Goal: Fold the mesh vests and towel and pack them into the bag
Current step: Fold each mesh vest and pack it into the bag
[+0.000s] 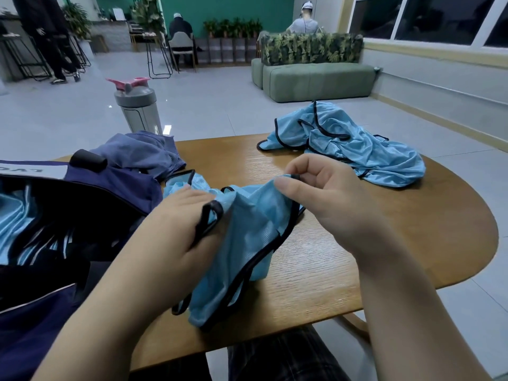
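A light blue mesh vest with black trim hangs bunched between my hands over the wooden table. My left hand grips its left part, a black strap looped over the fingers. My right hand pinches the trimmed upper edge between thumb and forefinger. More blue mesh vests lie crumpled at the far right of the table. A purple-blue towel lies rumpled at the far left. The open navy bag sits at the left, with blue mesh fabric inside.
A grey shaker bottle with a pink lid stands behind the towel at the table's far edge. Beyond the table are tiled floor, a green sofa, stools and several people at the back of the room.
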A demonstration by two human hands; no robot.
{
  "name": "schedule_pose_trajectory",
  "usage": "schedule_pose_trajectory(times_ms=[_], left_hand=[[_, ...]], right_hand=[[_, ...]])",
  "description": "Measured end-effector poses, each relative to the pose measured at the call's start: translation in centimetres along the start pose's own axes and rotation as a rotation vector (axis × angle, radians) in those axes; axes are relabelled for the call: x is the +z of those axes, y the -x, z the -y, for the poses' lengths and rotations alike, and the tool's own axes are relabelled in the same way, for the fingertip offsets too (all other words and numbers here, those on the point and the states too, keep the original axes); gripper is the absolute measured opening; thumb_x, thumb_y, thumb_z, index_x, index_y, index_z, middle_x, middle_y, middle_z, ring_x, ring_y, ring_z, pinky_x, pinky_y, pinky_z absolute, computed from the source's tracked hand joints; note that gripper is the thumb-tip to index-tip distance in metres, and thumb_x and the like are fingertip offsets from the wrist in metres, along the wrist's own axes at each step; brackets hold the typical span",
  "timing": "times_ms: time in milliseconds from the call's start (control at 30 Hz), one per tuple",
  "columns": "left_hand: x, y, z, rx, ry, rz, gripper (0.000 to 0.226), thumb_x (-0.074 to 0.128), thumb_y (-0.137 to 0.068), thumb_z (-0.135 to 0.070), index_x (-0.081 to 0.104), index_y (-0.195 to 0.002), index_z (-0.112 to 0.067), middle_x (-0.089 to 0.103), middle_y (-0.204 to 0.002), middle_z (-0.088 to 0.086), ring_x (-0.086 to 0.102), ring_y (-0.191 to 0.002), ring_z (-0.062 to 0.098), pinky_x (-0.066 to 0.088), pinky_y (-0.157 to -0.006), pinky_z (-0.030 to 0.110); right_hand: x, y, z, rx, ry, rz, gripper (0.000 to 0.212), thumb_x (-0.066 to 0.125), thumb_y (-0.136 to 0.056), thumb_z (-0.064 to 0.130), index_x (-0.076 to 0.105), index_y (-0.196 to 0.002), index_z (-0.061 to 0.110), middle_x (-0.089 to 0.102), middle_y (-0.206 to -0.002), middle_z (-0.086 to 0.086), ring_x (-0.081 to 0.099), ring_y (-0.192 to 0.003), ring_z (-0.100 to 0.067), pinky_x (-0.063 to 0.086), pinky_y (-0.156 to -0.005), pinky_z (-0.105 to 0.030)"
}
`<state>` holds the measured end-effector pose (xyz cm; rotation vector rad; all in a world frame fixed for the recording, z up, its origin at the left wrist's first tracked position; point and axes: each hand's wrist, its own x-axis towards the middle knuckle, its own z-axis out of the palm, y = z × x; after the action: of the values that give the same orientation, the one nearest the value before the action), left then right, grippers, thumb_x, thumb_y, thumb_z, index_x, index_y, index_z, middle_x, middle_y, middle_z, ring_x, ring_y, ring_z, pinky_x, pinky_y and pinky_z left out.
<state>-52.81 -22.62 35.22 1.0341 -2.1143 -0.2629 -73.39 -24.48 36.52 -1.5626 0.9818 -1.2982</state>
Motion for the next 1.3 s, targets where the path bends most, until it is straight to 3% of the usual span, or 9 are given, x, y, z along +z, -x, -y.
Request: schedule_pose_trajectory(times_ms=[100,200,400,567,700,833,933,1100,1300], left_hand=[[-0.1,0.2,-0.9,-0.339,0.393,-0.122,0.052,0.052,-0.077,-0.054,0.054,-0.073,-0.002,0.059,-0.067,0.019,0.049,-0.064,0.017,0.048,-0.061,0.045],[0.1,-0.1,-2.0,-0.587,0.684,-0.316,0.031,0.072,-0.068,-0.044,0.065,-0.057,-0.016,0.057,-0.055,0.001,0.052,-0.056,0.014,0.042,-0.059,0.034],[0.2,-0.5,-1.2,-0.76,0.803,-0.288,0.028,0.064,-0.079,-0.035,0.072,-0.064,-0.012,0.07,-0.069,0.008,0.063,-0.07,0.024,0.049,-0.073,0.039],[-0.3,-1.2,1.3,-0.678,-0.049,-0.398,0.028,0.05,-0.093,-0.028,0.053,-0.074,-0.008,0.055,-0.063,0.005,0.05,-0.062,0.023,0.034,-0.056,0.038],[-0.2,-2.4,-1.3,-0.551,-0.247,-0.531,0.01,0.048,-0.093,-0.018,0.043,-0.102,-0.017,0.047,-0.071,-0.001,0.046,-0.071,0.034,0.033,-0.065,0.037],[2.6,-2.2,-4.3,-0.312,-0.116,-0.4,0.021,0.055,-0.085,-0.018,0.046,-0.103,-0.024,0.051,-0.069,-0.007,0.051,-0.067,0.027,0.024,-0.058,0.031],[2.2,-1.4,-4.3,-0.296,0.118,-0.206,0.039,0.051,-0.079,-0.029,0.046,-0.117,-0.036,0.062,-0.067,-0.004,0.058,-0.061,0.014,0.042,-0.057,0.026],[-0.2,-0.6,-3.3,-0.315,0.643,0.145,0.054,0.049,-0.077,-0.017,0.051,-0.116,-0.055,0.067,-0.085,0.005,0.066,-0.085,0.026,0.058,-0.075,0.041],[0.7,-0.8,-2.0,-0.223,0.475,-0.068,0.007,0.056,-0.088,-0.032,0.062,-0.09,-0.034,0.065,-0.079,-0.001,0.066,-0.071,0.017,0.057,-0.061,0.035]], right_hand=[[0.1,-0.2,-0.5,0.058,-0.193,0.064,0.012,0.068,-0.081,0.017,0.065,-0.07,0.022,0.061,-0.063,0.006,0.055,-0.057,-0.006,0.044,-0.053,-0.017],[0.5,-0.1,-1.3,0.158,-0.264,0.212,0.005,0.069,-0.071,0.024,0.072,-0.068,0.027,0.065,-0.07,0.005,0.06,-0.064,-0.008,0.049,-0.058,-0.021],[0.8,0.0,-2.1,0.296,-0.298,0.253,0.01,0.066,-0.073,0.014,0.074,-0.077,0.018,0.071,-0.079,-0.001,0.068,-0.074,-0.013,0.055,-0.066,-0.024],[0.5,-1.1,-3.1,0.352,-0.017,-0.288,0.009,0.063,-0.083,0.009,0.059,-0.077,0.002,0.058,-0.072,-0.008,0.055,-0.067,-0.021,0.044,-0.063,-0.035],[1.9,-0.5,-1.6,0.191,0.278,-0.41,0.021,0.063,-0.082,0.016,0.054,-0.085,-0.003,0.049,-0.066,-0.004,0.044,-0.058,-0.013,0.037,-0.051,-0.024],[4.4,0.4,0.3,0.067,0.273,-0.277,0.015,0.068,-0.081,0.021,0.06,-0.077,0.009,0.061,-0.066,-0.005,0.054,-0.06,-0.013,0.05,-0.06,-0.031],[3.8,0.4,0.3,0.097,0.142,-0.172,0.008,0.071,-0.083,0.019,0.067,-0.08,0.013,0.071,-0.076,-0.008,0.068,-0.073,-0.027,0.057,-0.071,-0.049],[1.8,0.8,0.2,0.15,-0.028,0.039,0.01,0.063,-0.089,0.015,0.073,-0.088,0.014,0.074,-0.084,-0.012,0.071,-0.077,-0.03,0.058,-0.072,-0.043],[1.5,1.0,0.9,0.138,-0.024,0.157,0.019,0.054,-0.095,0.013,0.073,-0.096,0.013,0.074,-0.089,-0.012,0.071,-0.083,-0.028,0.058,-0.076,-0.042]])
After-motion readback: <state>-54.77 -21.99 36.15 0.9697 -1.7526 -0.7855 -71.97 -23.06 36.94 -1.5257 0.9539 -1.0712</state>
